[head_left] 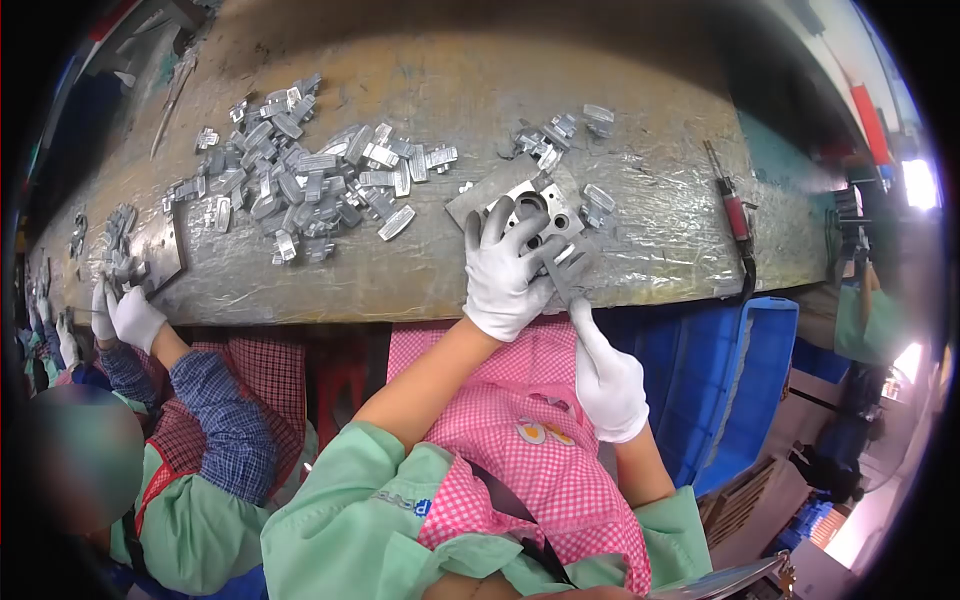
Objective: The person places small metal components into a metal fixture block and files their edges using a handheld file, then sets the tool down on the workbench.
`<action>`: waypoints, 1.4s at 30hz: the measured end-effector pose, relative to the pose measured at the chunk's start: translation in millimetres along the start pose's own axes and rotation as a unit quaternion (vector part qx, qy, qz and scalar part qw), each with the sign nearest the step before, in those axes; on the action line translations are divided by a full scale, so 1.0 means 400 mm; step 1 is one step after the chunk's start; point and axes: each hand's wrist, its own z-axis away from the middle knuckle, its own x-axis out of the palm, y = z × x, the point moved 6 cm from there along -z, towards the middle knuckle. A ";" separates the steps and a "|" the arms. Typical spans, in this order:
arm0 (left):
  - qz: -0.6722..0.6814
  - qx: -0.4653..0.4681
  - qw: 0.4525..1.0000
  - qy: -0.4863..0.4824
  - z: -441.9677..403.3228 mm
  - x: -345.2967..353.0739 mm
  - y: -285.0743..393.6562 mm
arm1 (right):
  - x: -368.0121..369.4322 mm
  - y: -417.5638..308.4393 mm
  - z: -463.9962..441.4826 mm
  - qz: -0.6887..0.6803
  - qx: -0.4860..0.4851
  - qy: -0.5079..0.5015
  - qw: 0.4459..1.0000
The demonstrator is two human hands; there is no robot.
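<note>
My left hand (505, 275), in a white glove with grey fingertips, lies with its fingers spread over a metal block (541, 190) that has round holes. Whether a small part sits under those fingers is hidden. My right hand (608, 385), gloved the same way, is closed on a flat file (560, 282), a thin grey bar angled up toward the left fingertips. Beside the file's tip, small grey metal parts (574, 262) rest at the block's near edge. Further small castings (598, 205) lie just right of the block.
A large heap of grey metal castings (290, 185) covers the table's left middle. Several more (550, 135) lie behind the block. A red-handled tool (736, 215) with a cable rests at right. Blue crates (745, 390) stand below the edge. A co-worker's gloved hand (137, 318) works at left.
</note>
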 end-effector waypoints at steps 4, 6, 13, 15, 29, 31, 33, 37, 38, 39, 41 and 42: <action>-0.026 0.000 1.000 0.002 0.003 0.003 0.002 | 0.040 -0.001 -0.086 -0.006 0.006 -0.024 1.000; -0.056 0.001 0.998 -0.013 0.003 0.003 0.003 | 0.036 -0.002 -0.066 -0.007 0.017 -0.023 1.000; -0.032 0.003 0.999 -0.012 0.003 0.008 -0.004 | 0.025 0.016 -0.079 -0.012 0.012 -0.006 1.000; -0.037 0.013 0.999 -0.017 0.006 0.012 -0.008 | 0.030 0.015 -0.090 -0.012 0.014 -0.006 1.000; -0.030 0.010 1.000 0.000 0.005 0.007 0.000 | -0.003 0.017 -0.025 -0.006 0.044 -0.051 0.998; -0.014 0.011 1.000 -0.017 0.009 0.008 -0.004 | 0.007 0.025 -0.058 -0.011 0.044 -0.033 0.998; -0.025 0.024 0.999 -0.003 0.004 0.009 -0.007 | 0.007 0.017 -0.109 0.001 0.081 -0.094 0.992; -0.036 0.009 0.999 -0.007 0.002 0.009 -0.001 | -0.008 0.014 -0.027 0.017 0.044 -0.069 0.996; -0.024 0.008 1.000 0.000 -0.002 0.008 -0.001 | -0.002 0.029 -0.006 0.018 0.011 -0.039 0.999; -0.014 0.007 1.000 0.001 0.004 0.005 -0.001 | 0.000 0.029 -0.019 0.030 0.013 -0.051 0.998; -0.029 0.007 0.999 -0.014 0.006 0.009 -0.004 | 0.011 0.023 -0.080 0.020 0.028 -0.063 0.997; -0.039 0.008 0.999 -0.021 0.004 0.008 -0.003 | 0.016 0.021 -0.103 0.013 0.023 -0.053 0.998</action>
